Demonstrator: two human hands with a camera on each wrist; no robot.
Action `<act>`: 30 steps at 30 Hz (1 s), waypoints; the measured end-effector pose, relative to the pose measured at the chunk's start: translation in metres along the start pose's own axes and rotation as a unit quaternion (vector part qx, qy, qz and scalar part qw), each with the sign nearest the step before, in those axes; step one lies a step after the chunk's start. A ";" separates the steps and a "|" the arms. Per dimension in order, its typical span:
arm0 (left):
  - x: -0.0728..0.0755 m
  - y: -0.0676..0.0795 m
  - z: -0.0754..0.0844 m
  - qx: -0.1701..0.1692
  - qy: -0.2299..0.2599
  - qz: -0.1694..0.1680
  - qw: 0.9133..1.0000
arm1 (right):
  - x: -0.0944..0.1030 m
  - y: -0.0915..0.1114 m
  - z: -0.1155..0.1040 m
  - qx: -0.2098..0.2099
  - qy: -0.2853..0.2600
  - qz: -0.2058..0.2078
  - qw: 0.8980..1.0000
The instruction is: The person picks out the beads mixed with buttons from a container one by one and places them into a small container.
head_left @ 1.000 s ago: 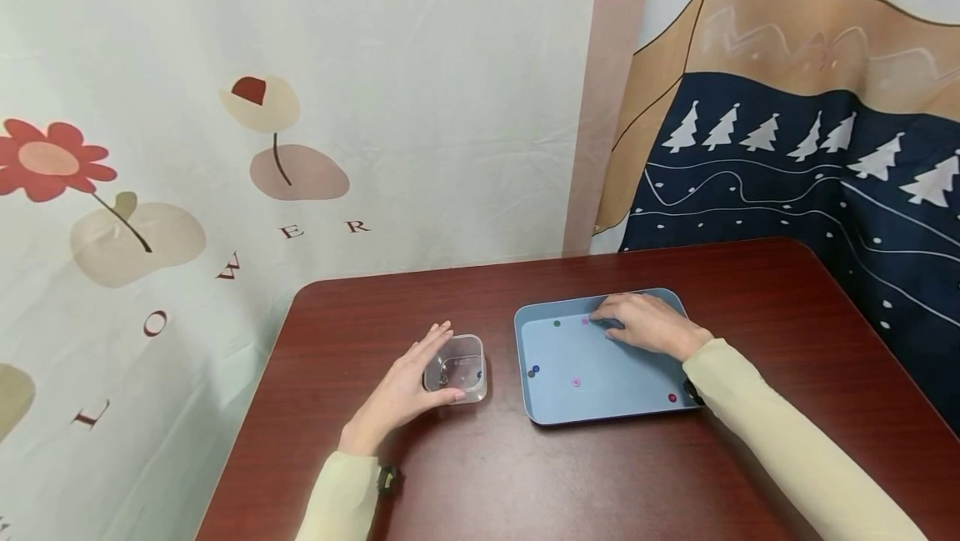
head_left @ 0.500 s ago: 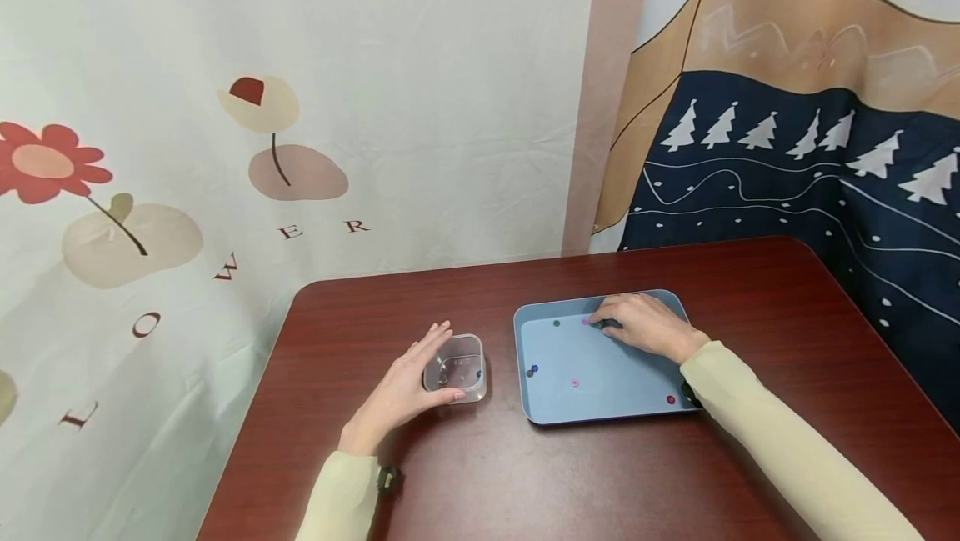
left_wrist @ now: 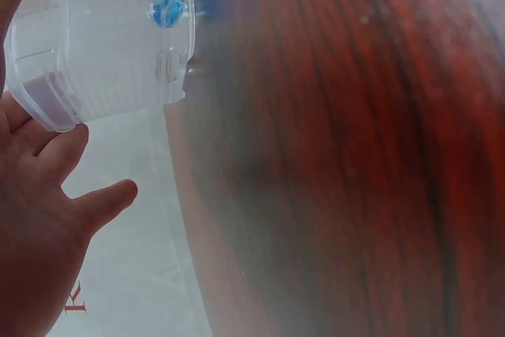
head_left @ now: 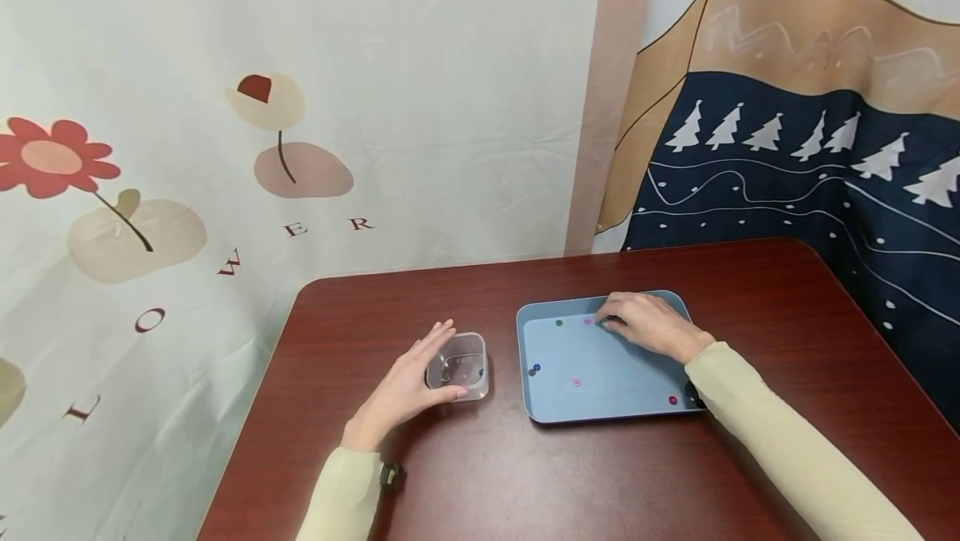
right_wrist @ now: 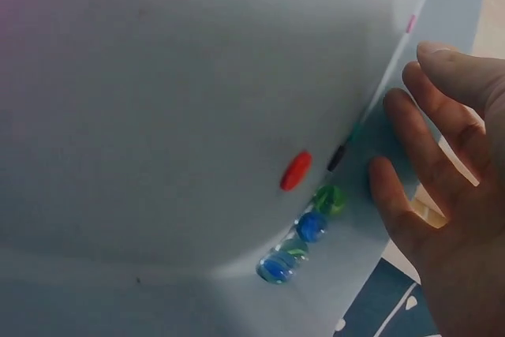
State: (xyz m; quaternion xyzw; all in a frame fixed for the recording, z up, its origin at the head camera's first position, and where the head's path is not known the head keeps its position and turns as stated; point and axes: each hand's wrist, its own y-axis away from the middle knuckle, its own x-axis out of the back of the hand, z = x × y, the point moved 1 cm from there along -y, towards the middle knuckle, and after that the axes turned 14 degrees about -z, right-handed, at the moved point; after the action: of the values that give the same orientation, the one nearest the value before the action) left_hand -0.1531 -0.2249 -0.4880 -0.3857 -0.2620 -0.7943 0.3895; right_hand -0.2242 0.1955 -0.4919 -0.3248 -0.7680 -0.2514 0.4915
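My left hand (head_left: pixel 401 391) holds a clear plastic container (left_wrist: pixel 102 45), thumb at its near side and fingers at its far side. Blue marbles (left_wrist: pixel 167 9) show through the container's wall. Over the far side of a light blue tray (head_left: pixel 607 398), my right hand (head_left: pixel 648 324) reaches down with bent fingers. In the right wrist view those fingers are apart, with nothing seen between them. Beside them along the tray wall lie a dark disc (right_wrist: pixel 337 158), a red disc (right_wrist: pixel 297 170), a green marble (right_wrist: pixel 329 200) and blue marbles (right_wrist: pixel 311 226).
Small flat discs, perhaps buttons, are spread in the tray: green (head_left: pixel 558 323), two pink including a near pink disc (head_left: pixel 576 383), a blue disc (head_left: pixel 537 368), a grey disc (head_left: pixel 532 373) and a red one. Tray and container stand on a dark red wooden table (head_left: pixel 495 474); printed curtains (head_left: pixel 450 107) hang behind.
Little differs. The right hand's fingers shift slightly at the tray's far wall; the left hand stays at the container. The whole view sways a little.
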 end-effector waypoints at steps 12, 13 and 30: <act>0.001 0.000 0.001 0.002 0.005 0.000 1.000 | 0.023 0.009 -0.010 -0.007 -0.013 0.026 1.000; 0.001 0.000 0.001 0.001 0.004 0.002 1.000 | 0.025 0.009 -0.011 -0.003 -0.012 0.030 0.999; 0.001 -0.001 0.000 -0.004 0.005 0.006 1.000 | 0.040 0.012 -0.047 0.045 -0.001 0.106 0.993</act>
State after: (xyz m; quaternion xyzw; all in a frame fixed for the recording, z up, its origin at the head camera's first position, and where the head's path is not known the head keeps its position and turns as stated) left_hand -0.1539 -0.2246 -0.4870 -0.3848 -0.2552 -0.7949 0.3938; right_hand -0.1999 0.1808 -0.4361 -0.3822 -0.7403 -0.1632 0.5285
